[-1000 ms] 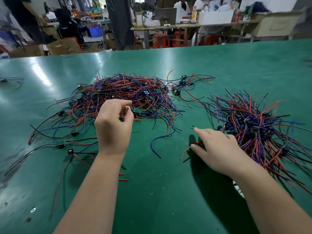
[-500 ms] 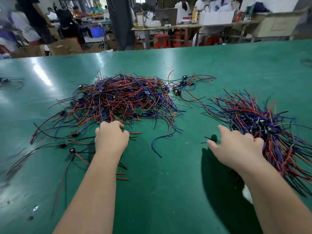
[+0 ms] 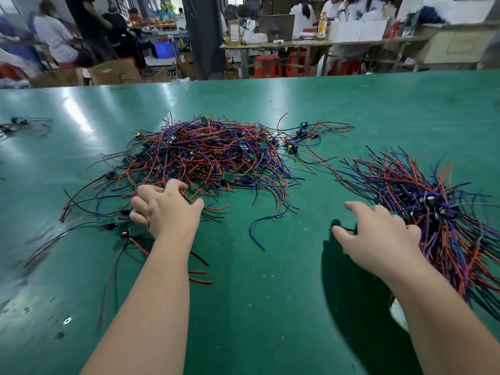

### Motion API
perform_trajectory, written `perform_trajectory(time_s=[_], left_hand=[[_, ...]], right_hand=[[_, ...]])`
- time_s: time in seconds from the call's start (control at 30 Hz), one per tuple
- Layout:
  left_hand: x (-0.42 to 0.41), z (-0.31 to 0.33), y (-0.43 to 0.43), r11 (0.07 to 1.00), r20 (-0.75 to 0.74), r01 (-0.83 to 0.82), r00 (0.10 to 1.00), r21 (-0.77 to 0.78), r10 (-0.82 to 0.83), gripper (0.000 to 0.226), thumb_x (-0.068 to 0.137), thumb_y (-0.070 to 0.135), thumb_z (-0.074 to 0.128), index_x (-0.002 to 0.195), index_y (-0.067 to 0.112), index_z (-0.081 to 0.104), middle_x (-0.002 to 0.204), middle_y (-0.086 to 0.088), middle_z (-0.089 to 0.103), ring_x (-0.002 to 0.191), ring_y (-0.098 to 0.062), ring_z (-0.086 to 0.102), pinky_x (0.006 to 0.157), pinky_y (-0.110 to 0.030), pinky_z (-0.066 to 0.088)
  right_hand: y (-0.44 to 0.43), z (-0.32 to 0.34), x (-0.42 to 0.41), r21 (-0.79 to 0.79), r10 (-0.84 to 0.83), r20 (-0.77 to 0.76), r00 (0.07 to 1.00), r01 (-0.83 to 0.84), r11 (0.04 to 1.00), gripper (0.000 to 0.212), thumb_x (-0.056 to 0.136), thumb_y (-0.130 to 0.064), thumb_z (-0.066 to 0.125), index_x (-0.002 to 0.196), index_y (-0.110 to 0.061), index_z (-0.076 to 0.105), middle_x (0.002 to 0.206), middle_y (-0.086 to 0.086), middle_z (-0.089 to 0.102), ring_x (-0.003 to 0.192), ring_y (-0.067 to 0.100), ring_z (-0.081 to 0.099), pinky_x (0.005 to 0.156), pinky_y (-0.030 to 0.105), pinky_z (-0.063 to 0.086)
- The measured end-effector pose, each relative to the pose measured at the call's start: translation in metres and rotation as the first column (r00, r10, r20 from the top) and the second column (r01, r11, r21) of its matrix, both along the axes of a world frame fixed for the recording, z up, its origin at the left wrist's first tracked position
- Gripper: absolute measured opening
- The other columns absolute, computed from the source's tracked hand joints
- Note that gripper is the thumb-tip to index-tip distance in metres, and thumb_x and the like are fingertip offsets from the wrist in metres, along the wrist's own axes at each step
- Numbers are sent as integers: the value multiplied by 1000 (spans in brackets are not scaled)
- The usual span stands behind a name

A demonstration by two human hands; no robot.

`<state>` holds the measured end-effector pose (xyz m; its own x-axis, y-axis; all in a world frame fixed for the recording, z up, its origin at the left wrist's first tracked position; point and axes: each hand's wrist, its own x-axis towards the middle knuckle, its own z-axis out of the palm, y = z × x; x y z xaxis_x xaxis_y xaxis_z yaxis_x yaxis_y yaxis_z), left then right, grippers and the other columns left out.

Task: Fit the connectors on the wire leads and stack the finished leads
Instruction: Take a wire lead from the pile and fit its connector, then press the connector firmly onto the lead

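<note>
Head view: on the glossy green tabletop (image 3: 270, 307) lies a broad loose tangle of red, blue and black wire leads (image 3: 205, 155), with small green circuit boards scattered in it, left of centre. The left hand (image 3: 165, 209) sits palm down at the tangle's near edge, its fingers splayed and bent over the wire ends. The outer fingers curl under, and whether they grip a lead cannot be told. Just left of it lie a few separate leads with a small green board (image 3: 111, 221) and dark round parts.

On the right lies a denser stack of red, blue and black leads (image 3: 422, 196), their ends fanning outward from a dark cluster of components. The right hand (image 3: 378, 234) rests on the stack's near left edge, fingers spread wide and nearly straight, thumb held out to the left, holding nothing.

A single curved blue lead (image 3: 259, 226) lies between the hands. Two short red wire ends (image 3: 200, 277) lie beside the left forearm.
</note>
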<state>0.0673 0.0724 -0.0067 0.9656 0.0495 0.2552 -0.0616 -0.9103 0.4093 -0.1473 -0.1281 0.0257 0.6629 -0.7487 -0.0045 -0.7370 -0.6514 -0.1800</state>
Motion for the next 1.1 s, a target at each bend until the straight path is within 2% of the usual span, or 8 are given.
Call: perform_trajectory(time_s=[0.2, 0.33, 0.53, 0.6, 0.7, 0.8, 0.9, 1.1], left_hand=[[6, -3, -2, 997, -99, 52, 994, 65, -45, 45, 88, 44, 55, 131, 29, 52, 128, -9, 54, 123, -30, 43, 106, -47, 21], [9, 1, 0, 990, -23, 115, 993, -78, -118, 26, 90, 22, 60, 114, 18, 67, 108, -8, 67, 97, -30, 60, 80, -39, 47], [6, 10, 2, 925, 63, 111, 994, -364, -94, 21, 81, 11, 63, 100, 17, 70, 82, 0, 72, 74, -17, 60, 65, -24, 42], [1, 19, 1, 805, 104, 114, 992, -582, -65, 18, 77, 11, 64, 90, 23, 70, 73, 4, 70, 63, -11, 60, 61, -24, 47], [-8, 40, -5, 312, 146, 166, 985, -936, -88, 18, 77, 1, 66, 81, 19, 69, 67, -2, 67, 61, -13, 64, 66, -31, 55], [-18, 57, -4, -60, 242, 235, 954, -970, -179, 16, 82, -2, 66, 83, 14, 68, 74, -5, 68, 66, -16, 68, 64, -24, 53], [-28, 65, -5, -171, 321, 282, 904, -944, -282, 18, 85, -1, 64, 88, 16, 68, 80, -2, 68, 74, -12, 68, 66, -20, 51], [-42, 69, -12, -128, 302, 274, 882, -953, -363, 19, 86, -3, 62, 90, 16, 66, 80, 3, 67, 70, -6, 62, 61, -13, 44]], right_hand=[[2, 0, 1, 16, 19, 39, 999, -19, 1000, 56, 90, -52, 45, 141, -35, 32, 138, 5, 44, 124, 30, 41, 101, 45, 28], [2, -1, 1, 29, 26, 41, 999, -27, 999, 55, 90, -52, 45, 141, -36, 33, 137, 4, 45, 123, 29, 43, 100, 44, 29], [5, 1, 3, 40, 36, 78, 996, -39, 998, 50, 90, -49, 47, 138, -37, 38, 133, 2, 46, 122, 27, 44, 100, 42, 28], [6, 3, 4, 58, 49, 140, 989, -58, 997, 46, 90, -44, 50, 135, -36, 42, 131, 0, 47, 121, 24, 45, 99, 41, 27], [8, 7, 4, 81, 93, 353, 931, -129, 988, 34, 89, -33, 57, 124, -33, 56, 122, -4, 52, 112, 16, 49, 98, 39, 27], [13, 10, 4, 108, 103, 544, 833, -191, 976, 24, 87, -21, 61, 109, -28, 65, 108, -8, 57, 97, 11, 53, 99, 43, 36], [15, 11, 3, 138, 83, 621, 780, -213, 967, 21, 85, -15, 62, 101, -26, 68, 101, -11, 61, 93, 12, 57, 95, 43, 41], [14, 12, 5, 295, -20, 731, 682, -289, 911, 26, 85, -6, 62, 82, -31, 69, 80, -14, 69, 67, 2, 62, 68, 26, 48]])
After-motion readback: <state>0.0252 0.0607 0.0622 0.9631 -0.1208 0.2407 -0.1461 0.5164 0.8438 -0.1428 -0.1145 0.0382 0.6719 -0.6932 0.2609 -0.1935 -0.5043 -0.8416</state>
